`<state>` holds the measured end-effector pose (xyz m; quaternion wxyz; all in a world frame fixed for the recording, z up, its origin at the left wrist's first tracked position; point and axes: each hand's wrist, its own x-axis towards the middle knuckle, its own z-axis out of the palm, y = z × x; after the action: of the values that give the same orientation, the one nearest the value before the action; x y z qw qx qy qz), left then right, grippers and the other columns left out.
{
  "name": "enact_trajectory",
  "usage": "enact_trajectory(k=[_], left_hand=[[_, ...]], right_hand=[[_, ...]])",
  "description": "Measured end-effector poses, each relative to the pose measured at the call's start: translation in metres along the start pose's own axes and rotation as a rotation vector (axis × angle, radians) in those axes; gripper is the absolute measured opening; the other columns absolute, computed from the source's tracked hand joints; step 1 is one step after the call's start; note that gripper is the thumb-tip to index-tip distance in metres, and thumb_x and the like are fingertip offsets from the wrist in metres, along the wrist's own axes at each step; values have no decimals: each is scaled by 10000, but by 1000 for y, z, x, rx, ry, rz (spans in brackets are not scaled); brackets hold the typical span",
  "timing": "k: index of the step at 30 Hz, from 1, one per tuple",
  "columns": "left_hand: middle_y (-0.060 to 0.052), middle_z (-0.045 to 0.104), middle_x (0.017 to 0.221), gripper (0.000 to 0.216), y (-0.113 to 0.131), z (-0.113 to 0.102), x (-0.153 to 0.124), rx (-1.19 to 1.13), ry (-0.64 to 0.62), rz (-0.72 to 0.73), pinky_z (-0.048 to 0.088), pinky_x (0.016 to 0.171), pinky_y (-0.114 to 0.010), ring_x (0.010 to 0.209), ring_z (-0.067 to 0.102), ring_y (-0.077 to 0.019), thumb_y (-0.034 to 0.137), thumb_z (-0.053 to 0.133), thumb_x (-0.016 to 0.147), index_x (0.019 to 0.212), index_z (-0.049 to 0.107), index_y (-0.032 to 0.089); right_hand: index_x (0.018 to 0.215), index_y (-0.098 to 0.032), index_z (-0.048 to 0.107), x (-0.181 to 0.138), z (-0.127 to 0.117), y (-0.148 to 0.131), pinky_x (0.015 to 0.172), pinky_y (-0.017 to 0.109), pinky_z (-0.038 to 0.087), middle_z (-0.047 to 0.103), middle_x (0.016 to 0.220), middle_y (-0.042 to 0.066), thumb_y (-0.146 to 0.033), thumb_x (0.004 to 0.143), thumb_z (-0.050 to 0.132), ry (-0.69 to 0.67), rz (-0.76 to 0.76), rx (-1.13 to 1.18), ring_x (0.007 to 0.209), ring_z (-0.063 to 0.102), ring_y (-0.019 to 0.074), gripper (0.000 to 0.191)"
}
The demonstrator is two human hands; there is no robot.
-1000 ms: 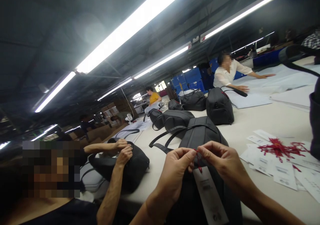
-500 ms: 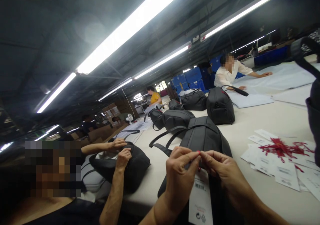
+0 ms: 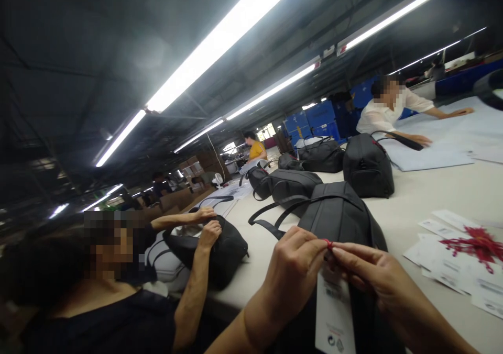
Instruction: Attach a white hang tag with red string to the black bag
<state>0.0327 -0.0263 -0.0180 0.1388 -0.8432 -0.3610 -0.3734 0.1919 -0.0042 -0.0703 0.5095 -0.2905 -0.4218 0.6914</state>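
Between the fingertips of my left hand (image 3: 293, 270) and my right hand (image 3: 367, 273) is a small red string (image 3: 327, 244), pinched from both sides. From it hangs a white paper hang tag (image 3: 335, 312) with a barcode and printed symbols. Both hands are closed, thumbs against forefingers. Just behind and under them a black bag (image 3: 340, 212) stands on the table, its strap loop (image 3: 271, 215) sticking out to the left. The lower part of that bag is mostly hidden by my hands and the tag.
More white tags with red strings (image 3: 475, 246) lie heaped on the table (image 3: 412, 197) at right. Several black bags (image 3: 367, 165) stand farther back. At left a co-worker handles another black bag (image 3: 226, 249). Another person in white leans over pale sheets (image 3: 440, 139).
My view has swung left, so most things sit farther right. My hands still pinch the red string, with the tag hanging. The co-worker's hands stay at their bag.
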Motion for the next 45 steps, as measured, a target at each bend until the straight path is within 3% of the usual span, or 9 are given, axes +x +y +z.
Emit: enact_trajectory(k=[7,13,18,23,29,36,40,45], left_hand=[[-63,706,809,52,-6,9,-7,-68,140,-153,549,758,-298,794,644,-176,134,699,811,854,728,133],[-55,729,791,69,-5,5,-7,-282,113,-424,539,768,-298,786,663,-184,104,735,750,799,752,150],[-54,742,811,79,-3,-2,-5,-482,52,-549,525,744,-263,764,675,-166,142,757,750,824,777,161],[-52,739,792,68,-4,0,-7,-509,70,-604,512,721,-256,741,662,-159,172,767,750,815,782,156],[-46,722,779,71,-3,7,-8,-337,133,-504,522,748,-281,775,651,-171,137,719,782,827,765,166],[-48,723,817,102,-7,15,-13,-207,228,-334,558,794,-309,835,664,-187,125,688,817,868,746,191],[-54,721,836,101,-9,15,-15,-161,262,-229,577,789,-314,813,665,-176,181,651,870,913,741,197],[-61,721,847,134,-11,14,-14,-103,234,-60,580,771,-306,779,658,-160,177,612,896,947,735,182]], right_hand=[[841,-205,806,19,-6,7,631,226,583,763,885,95,-562,529,854,46,-213,-266,798,698,255,476],[913,-260,801,34,-13,10,806,253,591,739,1048,77,-546,613,810,-48,-400,-470,1024,678,306,415],[827,-223,804,38,-13,3,639,265,611,733,921,103,-572,615,798,-171,-324,-406,823,701,291,409],[774,-225,783,36,-11,5,629,230,575,721,877,88,-585,625,784,-84,-443,-501,794,677,258,390],[877,-244,726,32,-12,18,603,212,540,701,897,64,-570,760,681,-2,-558,-615,829,649,237,349],[818,-260,773,25,-8,16,732,282,579,724,942,70,-556,705,727,64,-632,-567,871,665,271,320],[723,-237,794,25,-4,4,668,305,583,733,852,94,-613,596,778,22,-469,-451,788,667,283,397],[666,-184,758,32,-8,-4,497,228,483,671,651,72,-565,551,841,-136,-195,-307,600,575,182,407]])
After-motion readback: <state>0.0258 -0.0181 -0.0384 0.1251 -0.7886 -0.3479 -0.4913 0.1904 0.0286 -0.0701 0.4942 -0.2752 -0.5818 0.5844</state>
